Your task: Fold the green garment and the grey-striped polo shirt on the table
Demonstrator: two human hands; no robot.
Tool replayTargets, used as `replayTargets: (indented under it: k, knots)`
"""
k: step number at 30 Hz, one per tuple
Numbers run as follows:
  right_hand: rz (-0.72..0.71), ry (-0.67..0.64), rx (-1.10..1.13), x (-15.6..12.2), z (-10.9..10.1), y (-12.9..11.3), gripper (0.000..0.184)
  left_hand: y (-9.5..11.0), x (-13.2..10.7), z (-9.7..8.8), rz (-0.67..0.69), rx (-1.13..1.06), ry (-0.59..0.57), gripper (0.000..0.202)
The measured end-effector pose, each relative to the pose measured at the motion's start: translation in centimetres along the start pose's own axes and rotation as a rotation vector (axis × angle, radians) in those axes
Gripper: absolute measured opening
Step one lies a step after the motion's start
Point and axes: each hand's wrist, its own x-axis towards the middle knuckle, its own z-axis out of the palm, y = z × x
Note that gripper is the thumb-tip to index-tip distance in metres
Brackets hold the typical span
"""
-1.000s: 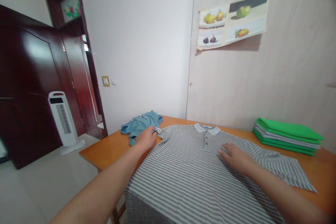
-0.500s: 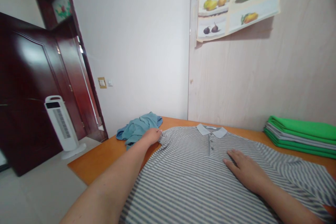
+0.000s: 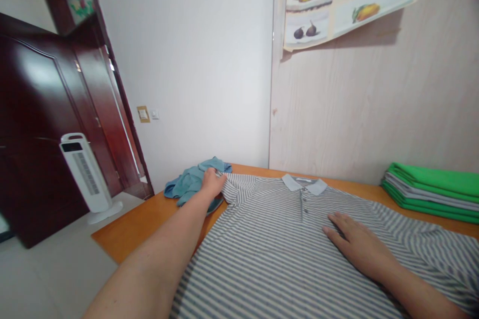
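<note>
A grey-and-white striped polo shirt [image 3: 277,249] lies spread face up on the orange wooden table [image 3: 138,224], collar toward the wall. My left hand [image 3: 212,182] is closed on the edge of the shirt's left sleeve, lifted a little above the table beside a crumpled blue garment [image 3: 189,182]. Resting flat on the shirt's chest below the collar is my right hand [image 3: 355,244], fingers stretched out and holding nothing.
A stack of folded green and grey clothes [image 3: 430,192] sits at the table's right, against the wall. A white tower fan [image 3: 84,174] stands on the floor to the left near a dark wooden door [image 3: 41,129]. A fruit poster [image 3: 348,0] hangs above.
My left hand has pulled the sleeve edge outward and raised it slightly. The right hand stays flat on the chest. The camera has shifted closer and to the left.
</note>
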Motion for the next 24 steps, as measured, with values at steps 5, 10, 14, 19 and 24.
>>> replayTargets:
  k: [5,10,14,19,24]
  knots:
    - [0.001,-0.006,0.016,0.0,0.0,0.1,0.071,-0.3,0.4,0.0,-0.014,0.160,-0.021,0.040]
    - [0.013,-0.002,0.012,-0.1,-0.2,0.0,0.071,-0.4,-0.2,-0.6,0.030,0.315,-0.106,0.043]
    - [0.004,-0.003,0.018,-0.1,-0.3,0.0,0.072,-0.2,-1.0,-1.0,0.054,0.401,-0.184,0.038]
    - [0.001,-0.008,0.021,0.0,-0.3,0.1,0.072,1.6,-3.0,-1.2,0.151,0.432,-0.121,0.035]
    - [-0.007,0.000,0.018,0.0,-0.1,0.3,0.073,3.1,-6.4,-1.2,0.367,0.401,-0.241,0.045]
